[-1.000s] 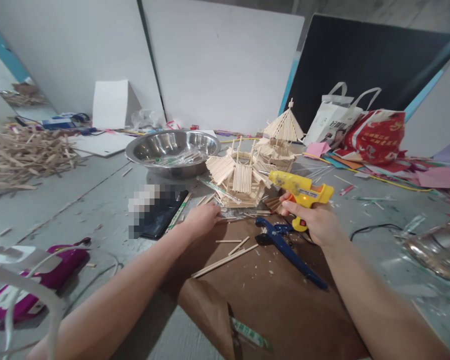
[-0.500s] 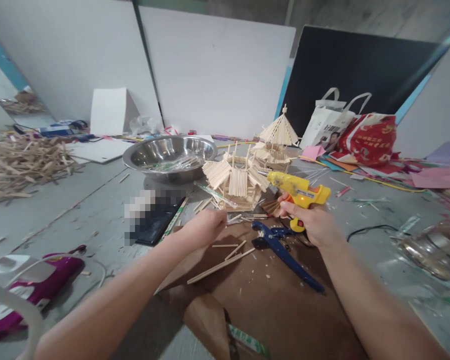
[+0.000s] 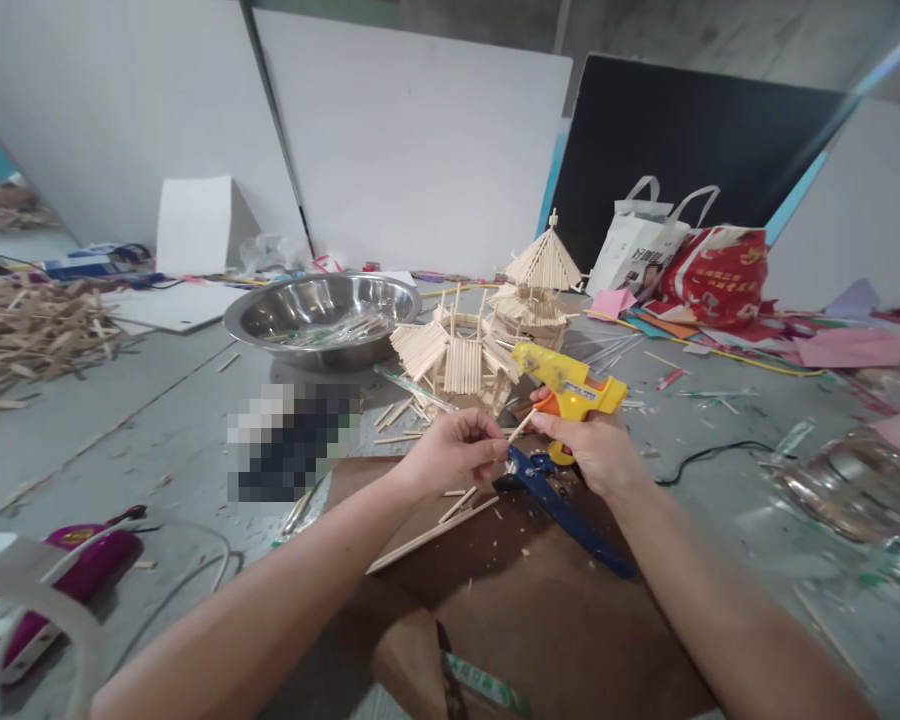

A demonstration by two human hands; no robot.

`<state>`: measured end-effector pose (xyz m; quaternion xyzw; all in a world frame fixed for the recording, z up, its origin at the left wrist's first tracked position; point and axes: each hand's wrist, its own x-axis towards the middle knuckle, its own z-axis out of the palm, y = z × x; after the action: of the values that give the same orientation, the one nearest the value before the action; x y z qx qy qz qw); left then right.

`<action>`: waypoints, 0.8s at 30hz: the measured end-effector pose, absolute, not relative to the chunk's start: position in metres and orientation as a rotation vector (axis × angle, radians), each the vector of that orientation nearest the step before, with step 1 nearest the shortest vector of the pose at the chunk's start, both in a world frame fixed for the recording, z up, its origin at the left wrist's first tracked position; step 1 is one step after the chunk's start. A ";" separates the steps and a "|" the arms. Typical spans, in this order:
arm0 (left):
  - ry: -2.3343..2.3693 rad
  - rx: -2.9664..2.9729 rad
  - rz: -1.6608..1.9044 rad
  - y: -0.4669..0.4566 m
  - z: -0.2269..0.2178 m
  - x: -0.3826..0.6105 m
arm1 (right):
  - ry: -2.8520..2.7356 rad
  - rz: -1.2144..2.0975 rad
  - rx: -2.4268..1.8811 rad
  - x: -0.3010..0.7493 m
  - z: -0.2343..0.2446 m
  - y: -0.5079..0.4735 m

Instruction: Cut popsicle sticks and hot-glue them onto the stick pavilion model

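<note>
My right hand [image 3: 596, 445] is wrapped round a yellow hot glue gun [image 3: 562, 382], its nozzle pointing left toward the model. In a pinch, my left hand [image 3: 457, 450] has one end of a short wooden stick [image 3: 523, 426]; the stick's other end reaches my right fingers. Just beyond stands a small pavilion model [image 3: 463, 362] built of sticks, with upright posts on top. Blue-handled cutters [image 3: 574, 520] lie below my hands on a brown sheet [image 3: 540, 630]. Several loose sticks [image 3: 435, 535] rest there too, partly hidden by my left hand.
A steel basin [image 3: 322, 345] with plastic-wrapped sticks is at the back left. Behind the model rises a taller stick tower [image 3: 544, 265]. Wood scraps [image 3: 34, 335] are heaped far left, above a purple tool [image 3: 82, 570]. Bags [image 3: 720, 275] and coloured paper are at the right.
My left hand has moved right, toward the glue gun, and a short stick now shows between my hands. The whole view has shifted slightly, with the scene sliding left.
</note>
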<state>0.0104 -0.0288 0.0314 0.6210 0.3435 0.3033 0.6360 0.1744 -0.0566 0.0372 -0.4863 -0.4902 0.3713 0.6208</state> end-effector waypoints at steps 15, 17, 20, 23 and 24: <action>0.917 1.691 0.553 -0.029 0.038 0.025 | -1.068 0.727 -1.155 0.184 0.035 -0.052; 0.978 1.698 0.609 -0.029 0.037 0.028 | -1.064 0.712 -1.158 0.185 0.034 -0.050; 1.021 1.520 0.753 -0.026 0.027 0.032 | -1.038 0.693 -1.138 0.187 0.031 -0.047; 1.019 1.219 0.936 -0.017 0.013 0.036 | -1.011 0.682 -1.143 0.190 0.028 -0.044; 1.016 1.134 0.979 -0.014 0.009 0.037 | -1.005 0.691 -1.147 0.191 0.027 -0.044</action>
<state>0.0373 -0.0141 0.0091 0.4928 0.4416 0.4252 0.6175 0.1911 -0.0437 0.0274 -0.5087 -0.4458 0.3067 0.6696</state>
